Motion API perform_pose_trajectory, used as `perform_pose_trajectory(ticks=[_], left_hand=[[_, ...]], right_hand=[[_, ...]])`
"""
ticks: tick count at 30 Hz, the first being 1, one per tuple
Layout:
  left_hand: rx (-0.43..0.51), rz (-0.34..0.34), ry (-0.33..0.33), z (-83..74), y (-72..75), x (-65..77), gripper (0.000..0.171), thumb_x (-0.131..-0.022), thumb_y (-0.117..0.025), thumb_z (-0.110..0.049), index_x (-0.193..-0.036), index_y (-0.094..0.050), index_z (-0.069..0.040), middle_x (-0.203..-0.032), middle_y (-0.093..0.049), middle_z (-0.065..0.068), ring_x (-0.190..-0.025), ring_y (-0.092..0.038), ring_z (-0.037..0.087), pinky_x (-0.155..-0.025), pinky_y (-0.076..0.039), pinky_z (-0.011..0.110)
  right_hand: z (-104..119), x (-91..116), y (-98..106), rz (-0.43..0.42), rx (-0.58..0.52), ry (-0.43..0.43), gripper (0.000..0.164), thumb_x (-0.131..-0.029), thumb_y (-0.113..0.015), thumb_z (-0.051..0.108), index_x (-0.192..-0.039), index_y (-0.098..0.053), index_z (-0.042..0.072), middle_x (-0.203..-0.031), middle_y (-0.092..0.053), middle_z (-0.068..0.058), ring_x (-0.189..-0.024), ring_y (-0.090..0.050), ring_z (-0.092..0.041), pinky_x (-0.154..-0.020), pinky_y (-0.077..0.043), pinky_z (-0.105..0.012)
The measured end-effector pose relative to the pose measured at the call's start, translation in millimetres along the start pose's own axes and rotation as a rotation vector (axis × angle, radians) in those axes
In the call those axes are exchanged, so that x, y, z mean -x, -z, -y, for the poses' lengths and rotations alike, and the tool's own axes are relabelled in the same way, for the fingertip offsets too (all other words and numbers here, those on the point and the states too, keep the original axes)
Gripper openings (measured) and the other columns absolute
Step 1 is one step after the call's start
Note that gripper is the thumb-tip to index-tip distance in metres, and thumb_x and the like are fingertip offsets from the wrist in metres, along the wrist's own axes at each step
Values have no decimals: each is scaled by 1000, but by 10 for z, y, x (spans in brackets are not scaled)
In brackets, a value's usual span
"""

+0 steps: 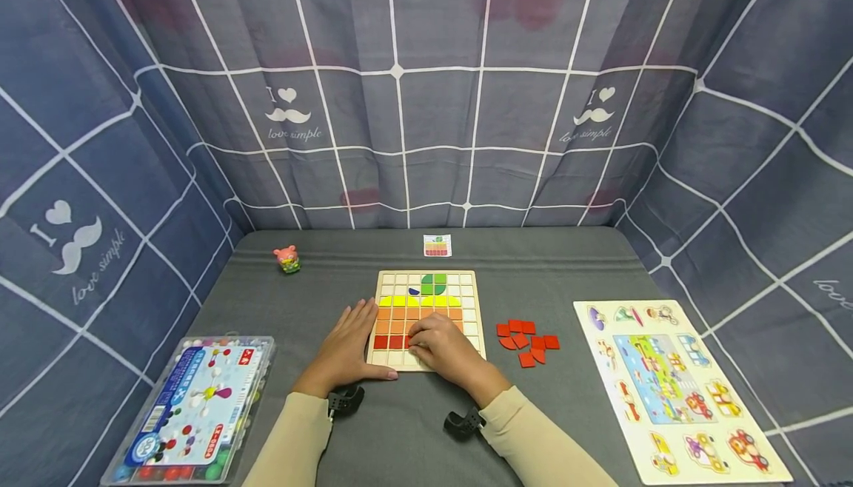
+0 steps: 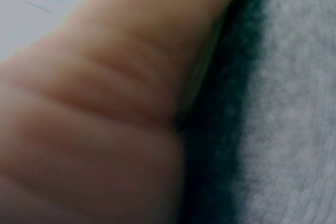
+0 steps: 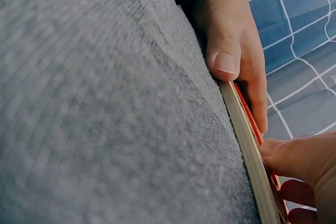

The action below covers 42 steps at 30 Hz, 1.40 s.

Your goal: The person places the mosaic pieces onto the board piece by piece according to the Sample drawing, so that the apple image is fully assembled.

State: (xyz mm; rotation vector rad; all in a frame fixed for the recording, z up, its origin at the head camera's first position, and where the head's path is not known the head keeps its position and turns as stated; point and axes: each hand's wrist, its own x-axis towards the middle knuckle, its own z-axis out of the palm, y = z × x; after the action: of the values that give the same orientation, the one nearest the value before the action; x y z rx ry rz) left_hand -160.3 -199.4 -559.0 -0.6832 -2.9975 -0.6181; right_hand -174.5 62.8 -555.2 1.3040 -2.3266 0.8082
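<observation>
A wooden grid board lies on the grey cloth, bearing green pieces, a small blue piece, a yellow row, orange tiles and red tiles. Along its left side my left hand rests with straight fingers, the thumb at the near left corner. My right hand is over the lower rows, curled fingers and thumb pinching a red tile at the end of the red row; most of that tile is hidden. The right wrist view shows its thumb close over the board's edge.
Several loose red pieces lie right of the board. A small pattern card sits behind it, and a pig figurine at the back left. A clear plastic box stands at left, a picture puzzle board at right.
</observation>
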Motion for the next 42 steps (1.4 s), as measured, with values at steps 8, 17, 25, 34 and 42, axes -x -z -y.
perform_pose_trajectory(ticks=[8, 17, 25, 34, 42], left_hand=[[-16, 0, 6, -4, -12, -3, 149, -62, -74, -93, -165, -25, 3, -171, -22, 18, -158, -15, 33, -127, -10, 51], [-23, -3, 2, 0, 3, -22, 151, -61, -74, -93, -166, -23, 3, -171, -22, 18, -159, -14, 33, -128, -8, 49], [5, -13, -13, -16, 25, -12, 149, -62, -77, -90, -165, -24, 5, -170, -23, 20, -158, -16, 36, -127, -9, 51], [8, -26, -10, -2, 3, -14, 150, -61, -77, -91, -165, -26, 5, -170, -24, 20, -157, -18, 36, -127, -11, 52], [10, -5, -3, 3, 4, -15, 150, -62, -76, -91, -165, -24, 4, -171, -22, 19, -158, -15, 35, -127, -10, 51]], right_hand=[[-84, 135, 92, -103, -50, -36, 10, -87, -85, 0, -94, -82, 6, -102, -74, -4, -100, -68, -21, -96, -55, -42], [-399, 567, 437, -224, 12, -182, 11, -85, -85, -2, -92, -80, 5, -101, -74, -5, -96, -68, -25, -82, -59, -44], [-626, 913, 778, -219, 61, -319, 19, -82, -88, -3, -98, -81, 4, -109, -74, -7, -103, -68, -26, -87, -58, -46], [-714, 1092, 965, -182, 14, -385, 23, -76, -94, 2, -95, -83, 6, -108, -76, -5, -102, -69, -27, -86, -59, -49], [-686, 1049, 925, -154, 60, -404, 16, -77, -92, 0, -87, -83, 8, -101, -75, 0, -99, -68, -25, -87, -58, -47]])
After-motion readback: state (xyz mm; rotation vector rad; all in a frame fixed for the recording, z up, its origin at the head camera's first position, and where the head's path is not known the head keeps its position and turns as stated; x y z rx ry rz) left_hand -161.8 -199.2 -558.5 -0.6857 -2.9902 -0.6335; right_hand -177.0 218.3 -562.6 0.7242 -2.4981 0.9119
